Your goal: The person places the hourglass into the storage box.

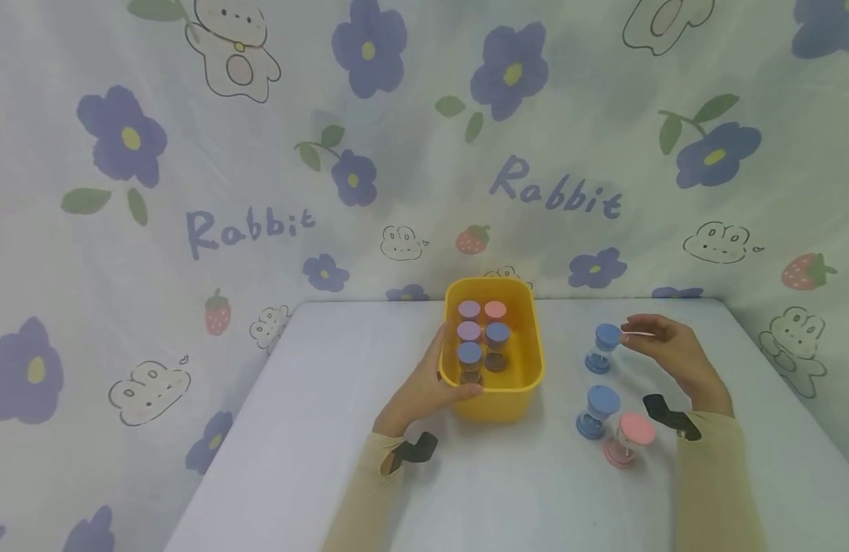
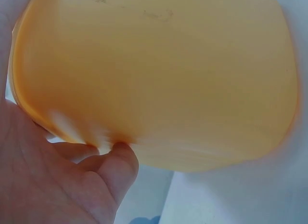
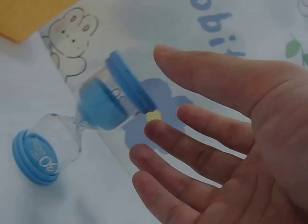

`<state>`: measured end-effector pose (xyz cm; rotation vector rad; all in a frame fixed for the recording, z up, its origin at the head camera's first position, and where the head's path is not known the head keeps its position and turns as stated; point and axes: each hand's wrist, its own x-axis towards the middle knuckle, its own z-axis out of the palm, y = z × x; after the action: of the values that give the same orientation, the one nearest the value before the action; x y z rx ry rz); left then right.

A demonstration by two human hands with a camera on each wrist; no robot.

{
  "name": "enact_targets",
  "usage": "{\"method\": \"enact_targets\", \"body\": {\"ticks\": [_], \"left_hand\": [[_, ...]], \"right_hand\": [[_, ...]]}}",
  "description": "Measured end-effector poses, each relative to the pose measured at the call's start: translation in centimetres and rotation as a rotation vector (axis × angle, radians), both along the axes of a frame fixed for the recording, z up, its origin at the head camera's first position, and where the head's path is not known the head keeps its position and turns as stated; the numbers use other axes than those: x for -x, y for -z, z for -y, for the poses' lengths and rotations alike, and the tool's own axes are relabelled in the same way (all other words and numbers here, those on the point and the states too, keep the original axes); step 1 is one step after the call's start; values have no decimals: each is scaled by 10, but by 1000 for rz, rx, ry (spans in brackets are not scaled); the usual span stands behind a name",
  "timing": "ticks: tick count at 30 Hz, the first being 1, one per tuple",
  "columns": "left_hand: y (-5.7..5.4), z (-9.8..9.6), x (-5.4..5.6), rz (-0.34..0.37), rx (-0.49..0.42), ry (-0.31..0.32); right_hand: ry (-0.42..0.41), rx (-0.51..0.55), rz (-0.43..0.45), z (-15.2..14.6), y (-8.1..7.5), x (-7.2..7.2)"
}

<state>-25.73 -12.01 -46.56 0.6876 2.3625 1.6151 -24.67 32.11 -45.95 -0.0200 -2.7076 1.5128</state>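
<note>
five hourglasses (image 1: 496, 335) in a yellow bin (image 1: 496, 406), left hand (image 1: 424, 392) gripping it, right hand (image 1: 673, 354) (kinda loose, holding nothing) by a blue hourglass (image 1: 607, 337)

A rounded, rectangular yellow plastic tub (image 1: 495, 406) stands by the far edge of the desk (image 1: 328, 422), holding five colour-capped hourglasses (image 1: 469, 353). Nearer the far right corner, a clear, blue-capped hourglass (image 1: 604, 345) stands upright, its upper bulb apparently holding blue sand.
</note>
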Motion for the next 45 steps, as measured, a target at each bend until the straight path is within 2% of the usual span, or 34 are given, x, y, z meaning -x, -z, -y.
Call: {"method": "enact_targets", "body": {"ticks": [6, 13, 30, 35, 45], "left_hand": [[0, -1, -3, 6, 4, -10], [0, -1, -6, 14, 10, -18], [-1, -3, -7, 17, 0, -17], [-1, -2, -7, 21, 4, -20], [-3, -1, -7, 20, -2, -12]], "right_hand": [[-60, -61, 68, 8, 6, 5], [-54, -26, 120, 16, 8, 6], [-13, -40, 73, 16, 11, 6], [16, -28, 70, 14, 7, 3], [104, -16, 38, 13, -14, -9]]}}
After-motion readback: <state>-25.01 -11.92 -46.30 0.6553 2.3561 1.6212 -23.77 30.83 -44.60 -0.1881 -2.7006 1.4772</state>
